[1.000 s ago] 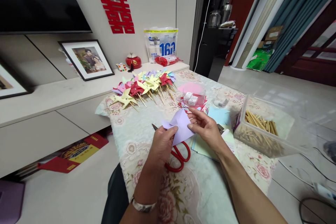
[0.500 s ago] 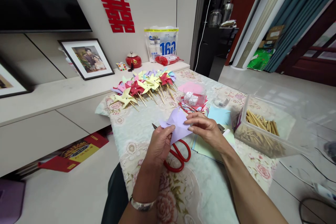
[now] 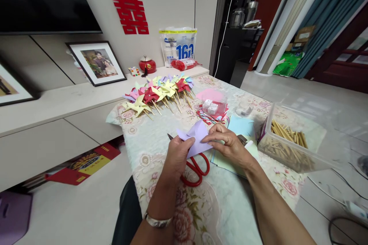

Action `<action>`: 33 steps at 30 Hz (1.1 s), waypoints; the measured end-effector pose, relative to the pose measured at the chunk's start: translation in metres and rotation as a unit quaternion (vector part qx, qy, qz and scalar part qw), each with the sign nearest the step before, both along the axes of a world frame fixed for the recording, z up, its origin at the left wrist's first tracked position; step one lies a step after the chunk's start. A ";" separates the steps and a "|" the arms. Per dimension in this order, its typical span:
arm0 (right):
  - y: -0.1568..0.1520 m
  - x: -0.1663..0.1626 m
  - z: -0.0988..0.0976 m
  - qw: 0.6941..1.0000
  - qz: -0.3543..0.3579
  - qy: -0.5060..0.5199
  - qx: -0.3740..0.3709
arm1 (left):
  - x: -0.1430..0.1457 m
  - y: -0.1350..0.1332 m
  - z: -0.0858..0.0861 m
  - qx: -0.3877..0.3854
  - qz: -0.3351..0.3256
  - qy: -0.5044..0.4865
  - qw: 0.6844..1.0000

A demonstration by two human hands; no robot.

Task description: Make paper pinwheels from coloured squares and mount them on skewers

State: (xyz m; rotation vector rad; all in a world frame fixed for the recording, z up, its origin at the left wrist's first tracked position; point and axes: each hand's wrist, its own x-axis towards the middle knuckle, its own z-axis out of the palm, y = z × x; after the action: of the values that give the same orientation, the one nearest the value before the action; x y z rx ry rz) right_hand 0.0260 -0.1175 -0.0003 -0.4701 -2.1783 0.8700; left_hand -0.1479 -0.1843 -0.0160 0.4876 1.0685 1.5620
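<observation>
A piece of purple paper with cut, bent corners is held up over the table. My left hand pinches its left part, thumb on top near the middle. At its right edge, my right hand has thumb and fingers closed on the paper. Below the paper lie scissors with red handles; their dark blade tip shows left of my left hand. Under and beside my right hand is a stack of coloured paper sheets, light blue and pale green, with a small dark metal object on it.
Several paper pinwheels on sticks lie at the table's far left. A clear round container rests on patterned paper, near a small clear jar. On the right stands a plastic box of short sticks. A floral cloth covers the table.
My right hand's fingers have curled in and closed on the paper's right side, bending it. My left hand keeps its pinch. The view has shifted slightly.
</observation>
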 end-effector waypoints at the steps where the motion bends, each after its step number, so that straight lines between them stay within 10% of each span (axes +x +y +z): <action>1: 0.000 0.000 -0.001 1.000 0.003 0.001 0.003 | 0.000 0.000 -0.002 -0.002 0.001 0.007 1.000; 33: -0.011 -0.018 -0.001 0.989 -0.121 -0.065 -0.057 | 0.006 0.002 -0.003 -0.022 0.004 0.119 0.993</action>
State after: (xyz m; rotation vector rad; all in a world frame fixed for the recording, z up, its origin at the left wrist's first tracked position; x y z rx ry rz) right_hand 0.0079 -0.1285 -0.0014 -0.8508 -2.1383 0.8526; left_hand -0.1418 -0.1821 -0.0189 0.6522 1.2853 1.5091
